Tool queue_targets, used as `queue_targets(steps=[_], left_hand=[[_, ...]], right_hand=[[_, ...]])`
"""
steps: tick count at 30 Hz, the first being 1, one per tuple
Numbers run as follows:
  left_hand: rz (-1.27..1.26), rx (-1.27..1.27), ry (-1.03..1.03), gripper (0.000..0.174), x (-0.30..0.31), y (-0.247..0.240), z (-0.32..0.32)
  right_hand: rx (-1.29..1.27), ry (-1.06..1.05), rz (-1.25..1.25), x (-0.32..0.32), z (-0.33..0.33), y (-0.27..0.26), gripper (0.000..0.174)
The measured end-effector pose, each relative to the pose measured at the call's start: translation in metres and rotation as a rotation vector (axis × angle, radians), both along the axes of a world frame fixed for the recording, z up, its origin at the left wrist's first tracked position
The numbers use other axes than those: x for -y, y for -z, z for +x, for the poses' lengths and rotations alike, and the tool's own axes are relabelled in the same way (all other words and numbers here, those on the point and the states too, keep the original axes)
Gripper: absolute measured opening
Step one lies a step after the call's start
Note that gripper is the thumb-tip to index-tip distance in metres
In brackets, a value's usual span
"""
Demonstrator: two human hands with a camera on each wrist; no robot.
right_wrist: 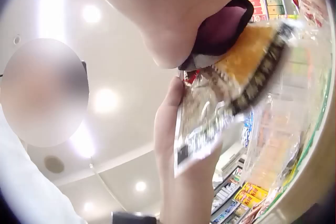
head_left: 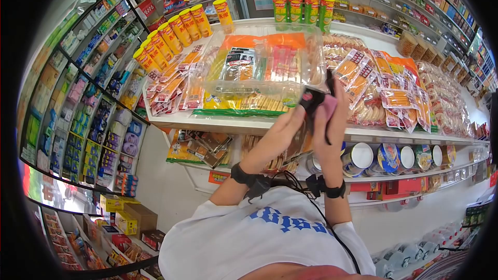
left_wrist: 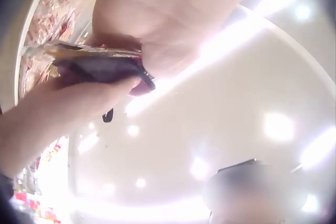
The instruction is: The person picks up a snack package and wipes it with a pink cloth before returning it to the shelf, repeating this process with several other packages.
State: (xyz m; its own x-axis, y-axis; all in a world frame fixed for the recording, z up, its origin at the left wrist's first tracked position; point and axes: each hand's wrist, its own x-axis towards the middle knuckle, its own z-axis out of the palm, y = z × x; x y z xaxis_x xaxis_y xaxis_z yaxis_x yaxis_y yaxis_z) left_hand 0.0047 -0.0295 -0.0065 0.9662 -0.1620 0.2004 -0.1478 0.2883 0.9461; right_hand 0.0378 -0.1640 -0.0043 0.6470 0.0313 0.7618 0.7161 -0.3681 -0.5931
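In the head view I hold a big clear snack pack (head_left: pixel 264 67) up in front of a shop shelf (head_left: pixel 218 123). My left hand (head_left: pixel 282 132) grips the pack's lower right corner. My right hand (head_left: pixel 334 124) is beside it and holds a small pink and black device (head_left: pixel 317 101) against that corner. The right wrist view shows my right hand (right_wrist: pixel 168 8) with the pink device (right_wrist: pixel 226 24) above the pack (right_wrist: pixel 231 92), which my left hand's fingers (right_wrist: pixel 173 124) pinch. In the left wrist view, my left hand (left_wrist: pixel 157 14) closes on the pack's edge (left_wrist: pixel 89 53) over the dark device (left_wrist: pixel 100 69).
Biscuit packets (head_left: pixel 394 88) cover the shelf top. Yellow crisp tubes (head_left: pixel 176 28) line its left edge and more tubes (head_left: pixel 303 5) stand at the back. Round tubs (head_left: pixel 384 158) sit on the lower shelf. A stocked aisle rack (head_left: pixel 88 98) and floor cartons (head_left: pixel 129 220) are at left.
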Motion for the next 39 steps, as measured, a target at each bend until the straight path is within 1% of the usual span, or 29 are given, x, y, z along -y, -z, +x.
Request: queue_targets(steps=[1,2,3,5,6,9,10,13,14,17,18,20,21,22,23,24,25,26,27,28,29,30,31,32,34,35,36,38,39], left_hand=[[-0.120,-0.033,-0.019,0.056,0.002,0.002,0.003],[-0.236,-0.049,-0.105,0.062,0.002,0.003,0.013],[-0.488,-0.193,-0.075,0.061,0.001,-0.006,0.009],[-0.607,-0.252,-0.106,0.056,-0.021,0.004,0.030],[-0.709,-0.387,-0.060,0.054,-0.030,-0.006,0.020],[-0.700,-0.375,-0.232,0.059,-0.023,-0.018,0.025],[-0.716,-0.240,-0.090,0.062,-0.020,-0.015,0.024],[-0.860,-0.171,0.072,0.058,-0.004,-0.031,0.014],[-0.824,-0.144,0.110,0.059,-0.007,-0.033,0.011],[-0.551,-0.043,-0.205,0.057,-0.014,-0.024,0.014],[-0.466,-0.072,-0.240,0.055,-0.018,-0.021,0.016],[-0.295,-0.131,-0.312,0.054,-0.024,-0.016,0.019],[-0.163,0.015,-0.406,0.055,-0.021,-0.016,0.022],[-0.028,0.160,-0.499,0.055,-0.015,-0.015,0.024],[0.109,0.305,-0.588,0.057,-0.012,-0.015,0.026],[0.160,0.369,-0.548,0.061,-0.013,-0.017,0.023],[0.072,0.372,-0.454,0.061,-0.009,-0.020,0.020],[-0.015,0.375,-0.359,0.061,-0.002,-0.023,0.016],[-0.103,0.375,-0.266,0.062,0.003,-0.022,0.010],[-0.158,0.166,-0.169,0.061,-0.004,-0.005,0.006],[-0.259,0.103,-0.116,0.060,-0.005,-0.002,0.003],[-0.359,0.043,-0.061,0.059,-0.005,-0.008,0.001],[-0.458,-0.016,-0.004,0.058,-0.006,-0.012,-0.001],[-0.501,0.008,0.058,0.051,-0.008,-0.015,0.000],[-0.312,0.033,-0.064,0.048,-0.004,-0.022,0.000],[-0.219,0.048,-0.125,0.047,-0.002,-0.023,0.000],[-0.272,-0.041,-0.160,0.045,-0.003,-0.018,-0.001],[0.318,0.342,-0.440,0.043,-0.016,0.007,-0.002],[0.617,0.530,-0.575,0.041,-0.019,0.004,-0.004]], right_hand=[[-0.018,-0.029,0.022,-0.008,-0.006,0.009,0.056],[0.021,-0.077,-0.069,-0.013,-0.010,0.011,0.058],[0.059,-0.123,-0.158,-0.018,-0.016,0.011,0.059],[0.069,-0.319,-0.302,-0.027,-0.034,0.008,0.059],[0.042,-0.392,-0.302,-0.028,-0.039,0.006,0.057],[0.102,-0.275,-0.311,-0.027,-0.032,0.006,0.056],[0.103,-0.196,-0.265,-0.024,-0.024,0.009,0.057],[-0.019,-0.021,0.036,-0.022,-0.009,0.016,0.054],[-0.107,-0.151,0.132,-0.014,0.004,0.031,0.050],[-0.616,-0.503,0.393,0.001,-0.007,0.023,0.051],[-0.525,-0.454,0.362,0.000,-0.011,0.022,0.053],[-0.486,-0.335,0.335,0.000,-0.015,0.019,0.050],[-0.468,-0.277,0.322,0.000,-0.016,0.019,0.048],[-0.400,-0.191,0.323,0.000,-0.014,0.019,0.042],[-0.327,-0.175,0.283,0.001,-0.013,0.019,0.042],[-0.252,-0.158,0.242,0.003,-0.012,0.016,0.042],[-0.176,-0.139,0.203,0.005,-0.012,0.011,0.041],[-0.280,-0.297,0.121,0.008,-0.017,0.004,0.044],[-0.162,-0.297,0.018,0.004,-0.019,0.000,0.048],[-0.047,-0.298,-0.086,-0.005,-0.022,-0.004,0.053],[0.070,-0.300,-0.189,-0.013,-0.025,-0.006,0.058],[0.019,-0.362,-0.185,-0.016,-0.030,-0.007,0.060],[0.037,-0.333,-0.210,-0.015,-0.028,-0.008,0.059],[0.054,-0.301,-0.233,-0.013,-0.025,-0.010,0.059],[0.075,-0.207,-0.258,-0.009,-0.018,-0.009,0.057],[0.043,-0.152,-0.200,-0.009,-0.013,-0.003,0.057],[0.013,-0.097,-0.142,-0.010,-0.008,0.005,0.057],[-0.046,-0.039,0.010,-0.011,-0.006,0.003,0.057],[-0.211,-0.196,0.115,-0.009,-0.007,0.005,0.056]])
